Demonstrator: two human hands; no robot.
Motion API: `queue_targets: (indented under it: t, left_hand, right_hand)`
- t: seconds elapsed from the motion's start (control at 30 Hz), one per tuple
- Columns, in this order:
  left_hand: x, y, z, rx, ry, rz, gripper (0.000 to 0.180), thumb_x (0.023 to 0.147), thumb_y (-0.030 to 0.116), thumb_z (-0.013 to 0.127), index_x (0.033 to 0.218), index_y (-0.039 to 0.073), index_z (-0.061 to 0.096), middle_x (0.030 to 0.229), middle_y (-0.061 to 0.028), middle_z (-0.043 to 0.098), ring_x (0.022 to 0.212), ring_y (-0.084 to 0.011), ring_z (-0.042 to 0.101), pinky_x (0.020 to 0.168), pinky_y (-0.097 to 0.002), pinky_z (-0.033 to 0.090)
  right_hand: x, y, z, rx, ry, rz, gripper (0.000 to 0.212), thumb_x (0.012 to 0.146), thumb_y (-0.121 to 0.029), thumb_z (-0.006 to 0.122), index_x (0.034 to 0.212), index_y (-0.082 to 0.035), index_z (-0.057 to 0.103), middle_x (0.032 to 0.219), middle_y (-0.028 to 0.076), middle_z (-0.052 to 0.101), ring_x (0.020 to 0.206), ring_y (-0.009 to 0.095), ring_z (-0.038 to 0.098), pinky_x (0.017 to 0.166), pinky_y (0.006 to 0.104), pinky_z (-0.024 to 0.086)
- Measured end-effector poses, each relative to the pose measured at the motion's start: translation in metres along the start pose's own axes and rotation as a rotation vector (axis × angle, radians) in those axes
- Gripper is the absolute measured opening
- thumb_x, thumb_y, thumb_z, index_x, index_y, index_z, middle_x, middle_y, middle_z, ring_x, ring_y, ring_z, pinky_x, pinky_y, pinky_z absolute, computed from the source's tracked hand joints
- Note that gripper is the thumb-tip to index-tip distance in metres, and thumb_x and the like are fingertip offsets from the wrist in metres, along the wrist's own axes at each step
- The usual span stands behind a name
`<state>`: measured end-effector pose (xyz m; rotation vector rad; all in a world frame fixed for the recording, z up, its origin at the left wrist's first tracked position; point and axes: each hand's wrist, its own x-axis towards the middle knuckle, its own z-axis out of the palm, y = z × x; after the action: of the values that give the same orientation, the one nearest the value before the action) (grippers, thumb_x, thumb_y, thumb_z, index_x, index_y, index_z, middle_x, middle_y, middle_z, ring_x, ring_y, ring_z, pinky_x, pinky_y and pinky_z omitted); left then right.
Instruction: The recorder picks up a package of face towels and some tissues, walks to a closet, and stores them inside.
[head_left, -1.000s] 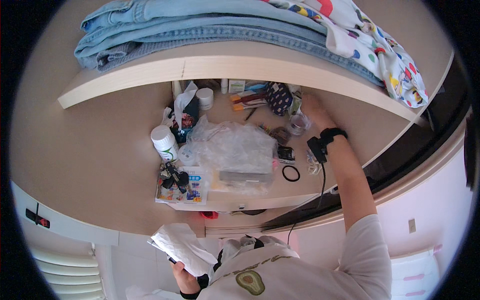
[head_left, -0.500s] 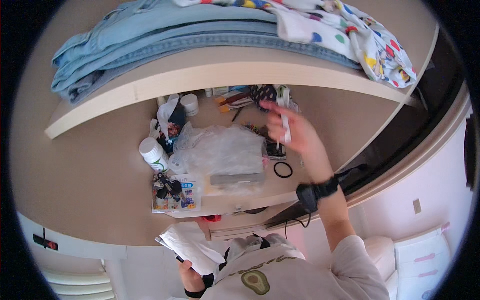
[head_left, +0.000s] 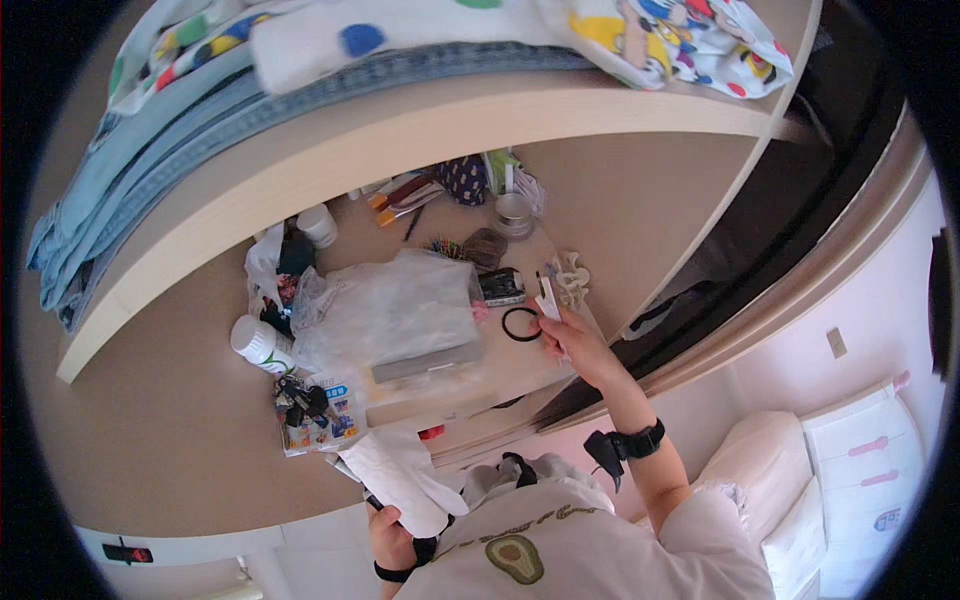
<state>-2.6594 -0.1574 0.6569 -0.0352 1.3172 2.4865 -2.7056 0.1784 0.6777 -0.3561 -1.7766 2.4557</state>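
My right hand [head_left: 580,350] is closed around a slim white stick-like object [head_left: 548,298] with a dark tip, whose exact kind I cannot make out. It hovers over the front right of the shelf, beside a black hair tie [head_left: 520,324] and cream claw-shaped hair clips [head_left: 572,277]. Low at the front, my left hand [head_left: 391,537] grips a crumpled white sheet [head_left: 400,478], paper or cloth, together with a dark slender thing partly hidden under it. A see-through plastic bag [head_left: 395,310] lies in the middle of the shelf, with a grey flat case [head_left: 427,363] at its front.
Folded jeans [head_left: 160,170] and a printed white garment [head_left: 640,45] lie on the upper shelf board [head_left: 400,130]. Below stand a white bottle [head_left: 262,343], keys [head_left: 302,400] on a printed box, makeup brushes [head_left: 400,200], a roll of tape [head_left: 514,215] and a hairbrush [head_left: 485,248].
My right hand has come back toward me from the rear right, still holding the white object. The view has turned, and my left hand keeps the white sheet.
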Motion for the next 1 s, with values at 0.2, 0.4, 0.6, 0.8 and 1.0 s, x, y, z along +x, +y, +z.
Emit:
queue_targets:
  t: [0.2, 0.4, 0.6, 0.8, 1.0]
  left_hand:
    - [0.0, -0.009, 0.012, -0.058, 0.072, -0.004, 0.065, 0.063, 0.023, 0.058, 0.119, 0.001, 0.033, 0.11, -0.0123, 0.048, 0.099, -0.0267, 0.049, 0.085, -0.0367, 0.041]
    - [-0.008, -0.021, -0.008, -0.115, 0.171, -0.035, 0.067, 0.062, 0.025, 0.061, 0.119, 0.001, 0.034, 0.11, -0.0132, 0.048, 0.098, -0.0292, 0.05, 0.084, -0.04, 0.041]
    - [-0.012, -0.024, -0.011, -0.071, 0.166, 0.007, 0.064, 0.065, 0.029, 0.06, 0.118, 0.002, 0.036, 0.105, -0.0137, 0.051, 0.092, -0.0321, 0.053, 0.08, -0.0446, 0.044]
    - [-0.011, -0.018, 0.002, -0.121, 0.156, -0.058, 0.069, 0.062, 0.019, 0.058, 0.122, -0.001, 0.029, 0.112, -0.0142, 0.046, 0.101, -0.0277, 0.047, 0.087, -0.0363, 0.039]
    - [-0.008, -0.016, 0.024, -0.067, 0.161, -0.021, 0.067, 0.063, 0.018, 0.059, 0.121, 0.001, 0.031, 0.11, -0.0136, 0.047, 0.098, -0.0273, 0.049, 0.083, -0.0382, 0.042]
  right_hand:
    - [0.044, 0.004, -0.033, -0.212, 0.048, -0.058, 0.027, 0.087, -0.015, 0.041, 0.111, -0.003, 0.045, 0.077, 0.0, 0.051, 0.062, 0.004, 0.04, 0.053, 0.0183, 0.034]
    - [0.047, -0.002, -0.011, -0.718, 0.264, -0.392, 0.037, 0.08, -0.005, 0.045, 0.115, 0.004, 0.038, 0.089, 0.018, 0.053, 0.086, 0.027, 0.051, 0.075, 0.0338, 0.041]
    - [0.046, 0.005, -0.001, -1.058, 0.398, -0.657, 0.044, 0.076, -0.001, 0.046, 0.119, 0.0, 0.037, 0.105, 0.023, 0.045, 0.097, 0.038, 0.045, 0.084, 0.0369, 0.037]
    - [0.037, 0.008, -0.001, -1.043, 0.386, -0.679, 0.044, 0.074, 0.006, 0.041, 0.118, 0.0, 0.039, 0.106, 0.02, 0.045, 0.096, 0.036, 0.046, 0.082, 0.0369, 0.038]
    - [0.031, 0.003, 0.002, -0.993, 0.381, -0.582, 0.044, 0.073, 0.007, 0.041, 0.116, -0.002, 0.042, 0.104, 0.019, 0.047, 0.092, 0.035, 0.048, 0.08, 0.037, 0.039]
